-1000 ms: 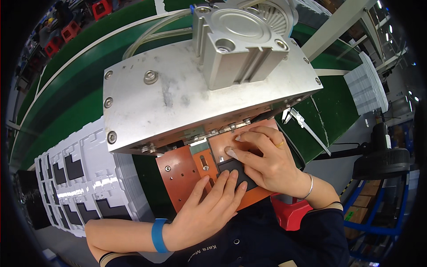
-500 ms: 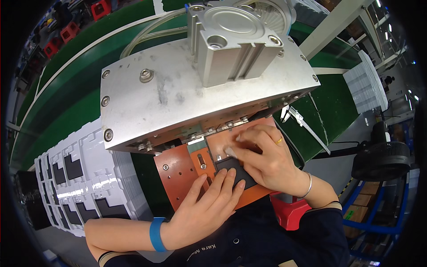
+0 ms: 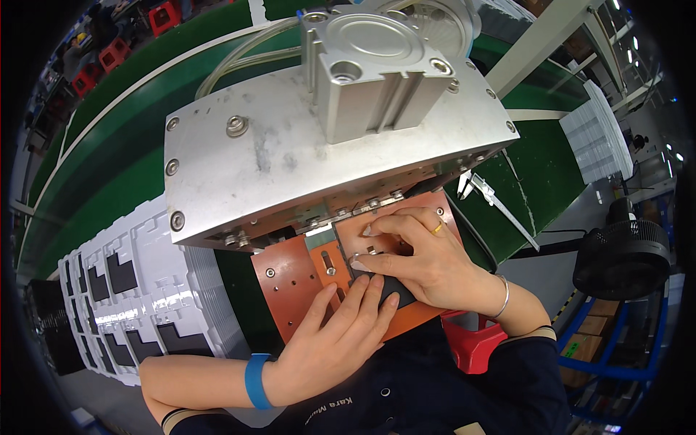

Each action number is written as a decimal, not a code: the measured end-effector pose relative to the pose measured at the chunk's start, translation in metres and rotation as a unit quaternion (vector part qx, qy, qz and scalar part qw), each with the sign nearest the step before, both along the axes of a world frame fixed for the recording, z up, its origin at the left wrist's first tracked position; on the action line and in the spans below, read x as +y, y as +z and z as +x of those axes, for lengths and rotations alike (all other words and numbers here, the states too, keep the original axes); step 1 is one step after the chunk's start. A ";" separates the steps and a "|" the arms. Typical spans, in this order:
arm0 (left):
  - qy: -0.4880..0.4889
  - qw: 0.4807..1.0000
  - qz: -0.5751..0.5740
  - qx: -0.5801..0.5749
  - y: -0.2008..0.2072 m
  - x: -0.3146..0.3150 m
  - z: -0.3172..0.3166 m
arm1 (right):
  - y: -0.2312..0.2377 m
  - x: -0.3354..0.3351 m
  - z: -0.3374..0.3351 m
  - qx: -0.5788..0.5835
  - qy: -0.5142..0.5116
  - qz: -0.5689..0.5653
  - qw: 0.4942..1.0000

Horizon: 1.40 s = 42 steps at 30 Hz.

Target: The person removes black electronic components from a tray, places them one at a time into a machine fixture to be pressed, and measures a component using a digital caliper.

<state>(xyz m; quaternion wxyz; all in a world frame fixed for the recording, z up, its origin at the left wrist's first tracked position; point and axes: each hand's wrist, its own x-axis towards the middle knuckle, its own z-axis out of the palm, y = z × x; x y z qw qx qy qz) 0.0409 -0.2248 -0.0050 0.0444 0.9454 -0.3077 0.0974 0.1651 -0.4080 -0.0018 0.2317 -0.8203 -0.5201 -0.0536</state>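
My left hand [image 3: 330,351] rests with fingers stretched out and slightly spread, its fingertips lying on a flat black rectangular piece [image 3: 398,286]. That piece sits on an orange plate fixture [image 3: 286,290] below a silver press head. My right hand [image 3: 442,268] reaches over the piece's right side, partly covering it. Its thumb and index fingertips wear whitish covers and stand apart. The thumb touches the piece's far edge beside small shiny metal tabs [image 3: 373,250], while the index fingertip meets the plate farther back. Nothing shows gripped in either hand.
The silver press [image 3: 290,145] overhangs the fixture's far side. At left, a stack of white trays [image 3: 156,290] holds several black pieces. A caliper [image 3: 496,203] lies on the green bench at right. Near my right forearm are a red part [image 3: 473,351] and a black fan [image 3: 623,254].
My right thumb has moved left and toward me, to the black piece's far edge. The right index finger has shifted left, widening its gap from the thumb. My left hand stays put.
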 end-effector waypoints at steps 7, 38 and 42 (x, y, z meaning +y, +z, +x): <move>0.012 0.999 -0.025 0.038 0.003 0.002 -0.001 | 0.017 -0.027 -0.007 0.103 -0.022 0.102 0.989; 0.087 0.986 -0.079 0.118 0.013 0.014 0.017 | 0.010 -0.016 0.027 0.152 0.032 0.074 0.985; 0.075 0.986 -0.080 0.123 0.007 0.013 0.022 | 0.005 -0.021 0.028 0.155 0.020 0.074 0.985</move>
